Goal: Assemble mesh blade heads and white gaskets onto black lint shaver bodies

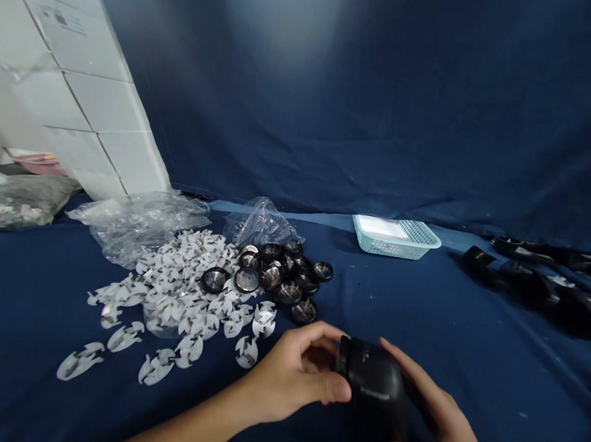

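A black, rounded body, which looks like a hair dryer body, is between my hands at the lower middle. It has small pale print on top and a ridged ring at its left end. My left hand is closed on that ringed end, thumb in front and fingers behind. From the other side, my right hand grips it with fingers and thumb spread around its right end. The underside is dark and hard to make out. Beyond my left hand lies a pile of round black caps with mesh faces.
Several white cut-out discs spread left of the caps, with clear plastic bags behind. A light blue basket stands at the back, holding something white. Black appliances lie right. A filled bag and white boxes are left.
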`<state>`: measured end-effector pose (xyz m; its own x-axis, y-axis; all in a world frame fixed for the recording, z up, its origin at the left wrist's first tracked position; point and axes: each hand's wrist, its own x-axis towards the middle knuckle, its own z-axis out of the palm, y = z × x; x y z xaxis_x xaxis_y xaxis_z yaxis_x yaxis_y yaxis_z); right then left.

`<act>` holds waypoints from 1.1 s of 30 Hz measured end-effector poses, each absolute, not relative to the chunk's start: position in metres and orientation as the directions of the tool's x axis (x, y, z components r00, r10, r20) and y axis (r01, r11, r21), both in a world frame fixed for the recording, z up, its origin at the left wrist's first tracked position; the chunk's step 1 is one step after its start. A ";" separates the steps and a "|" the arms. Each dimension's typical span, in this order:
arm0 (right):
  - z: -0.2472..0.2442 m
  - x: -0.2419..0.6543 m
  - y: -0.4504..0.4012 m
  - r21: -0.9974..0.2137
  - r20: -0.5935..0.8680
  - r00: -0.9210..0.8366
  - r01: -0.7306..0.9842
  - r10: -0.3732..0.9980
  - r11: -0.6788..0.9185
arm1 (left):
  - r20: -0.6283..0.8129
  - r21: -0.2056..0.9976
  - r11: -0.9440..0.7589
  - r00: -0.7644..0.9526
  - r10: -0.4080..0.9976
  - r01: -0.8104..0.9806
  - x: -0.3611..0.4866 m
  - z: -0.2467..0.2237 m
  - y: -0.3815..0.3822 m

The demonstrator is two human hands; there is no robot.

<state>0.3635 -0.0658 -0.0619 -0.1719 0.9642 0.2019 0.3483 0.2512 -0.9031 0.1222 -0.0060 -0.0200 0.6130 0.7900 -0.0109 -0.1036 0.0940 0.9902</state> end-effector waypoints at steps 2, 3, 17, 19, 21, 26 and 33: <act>-0.054 0.356 -0.066 -0.983 0.062 -0.203 0.157 0.977 0.095 | 0.073 0.997 -0.059 0.547 0.834 -0.042 0.122 -0.018 -0.008; -0.049 0.352 -0.065 -0.998 -0.020 -0.229 0.058 0.973 -0.006 | 0.126 0.989 -0.146 0.518 0.846 -0.003 0.122 -0.017 -0.009; -0.069 0.349 -0.040 -0.593 -0.457 -0.567 -0.380 0.685 -0.710 | 0.410 0.576 -0.746 0.672 0.617 0.333 0.118 -0.016 -0.013; -0.071 0.350 -0.041 -0.580 -0.459 -0.575 -0.383 0.677 -0.719 | 0.452 0.535 -0.793 0.694 0.560 0.291 0.118 -0.014 -0.015; -0.069 0.349 -0.044 -0.581 -0.474 -0.572 -0.369 0.670 -0.726 | 0.494 0.496 -0.835 0.713 0.499 0.241 0.119 -0.013 -0.018; -0.053 0.343 -0.054 -0.654 -0.492 -0.461 -0.365 0.739 -0.663 | 0.605 0.444 -0.858 0.620 0.500 0.259 0.121 -0.014 -0.024; -0.030 0.337 -0.057 -0.844 -0.320 -0.437 -0.272 0.841 -0.463 | 0.303 0.727 -0.498 0.429 0.851 0.473 0.122 -0.009 -0.018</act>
<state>0.3370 -0.0570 -0.0297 -0.4367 0.8407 -0.3202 -0.2717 -0.4626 -0.8439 0.1222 -0.0184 -0.0093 0.4289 0.8509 0.3034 0.4729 -0.4977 0.7271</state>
